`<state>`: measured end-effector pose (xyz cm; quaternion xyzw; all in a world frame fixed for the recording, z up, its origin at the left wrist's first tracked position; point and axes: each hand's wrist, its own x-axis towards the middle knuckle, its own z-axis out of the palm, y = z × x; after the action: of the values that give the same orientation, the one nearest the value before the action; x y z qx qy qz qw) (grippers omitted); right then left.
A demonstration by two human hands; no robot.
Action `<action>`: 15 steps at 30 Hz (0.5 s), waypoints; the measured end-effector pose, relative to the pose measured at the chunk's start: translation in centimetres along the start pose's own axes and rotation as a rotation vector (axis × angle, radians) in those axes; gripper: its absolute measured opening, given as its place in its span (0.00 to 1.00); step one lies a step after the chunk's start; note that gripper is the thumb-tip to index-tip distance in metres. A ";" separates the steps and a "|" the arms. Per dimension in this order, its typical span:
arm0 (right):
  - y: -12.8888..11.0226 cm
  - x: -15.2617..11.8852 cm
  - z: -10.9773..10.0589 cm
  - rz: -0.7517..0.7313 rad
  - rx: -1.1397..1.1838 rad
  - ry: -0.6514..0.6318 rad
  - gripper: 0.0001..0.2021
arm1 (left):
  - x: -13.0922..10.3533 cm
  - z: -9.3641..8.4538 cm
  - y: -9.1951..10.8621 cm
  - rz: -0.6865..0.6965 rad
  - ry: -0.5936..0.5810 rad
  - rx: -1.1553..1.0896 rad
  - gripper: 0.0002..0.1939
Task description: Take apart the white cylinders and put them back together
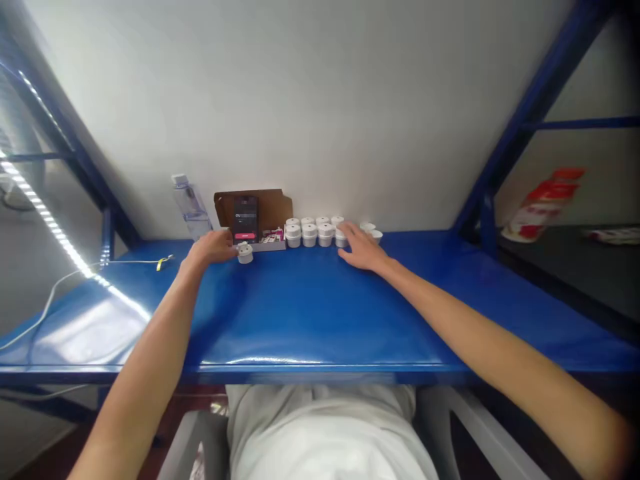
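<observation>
My left hand (214,247) is closed at the fingertips on the left edge of a small white round piece (245,253) with holes in its top, low over the blue table. At the right end of a group of white round cup-shaped pieces (309,235), the thumb and fingers of my right hand (364,248) curve about the end white piece (341,238) of the front row. The pieces stand in two rows, each with a small dark hole on top. Behind my right hand, more white parts (373,233) are partly hidden.
An open cardboard box (273,207) with a phone (245,219) propped in it stands by the wall. To its left is a clear bottle (191,205). A white cable (115,262) crosses the table's left side. A red-and-white bottle (543,205) stands far right, beyond the blue frame (515,133).
</observation>
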<state>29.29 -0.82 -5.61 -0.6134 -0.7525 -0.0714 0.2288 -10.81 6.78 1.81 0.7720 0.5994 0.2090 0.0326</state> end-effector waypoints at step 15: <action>-1.4 -0.1 -0.6 0.099 0.131 -0.011 0.18 | 0.8 0.1 -0.8 0.079 -0.052 0.133 0.17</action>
<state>28.08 -1.51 -4.92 -0.6339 -0.7256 -0.0073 0.2677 -11.31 7.73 1.69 0.8006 0.5801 0.1499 -0.0113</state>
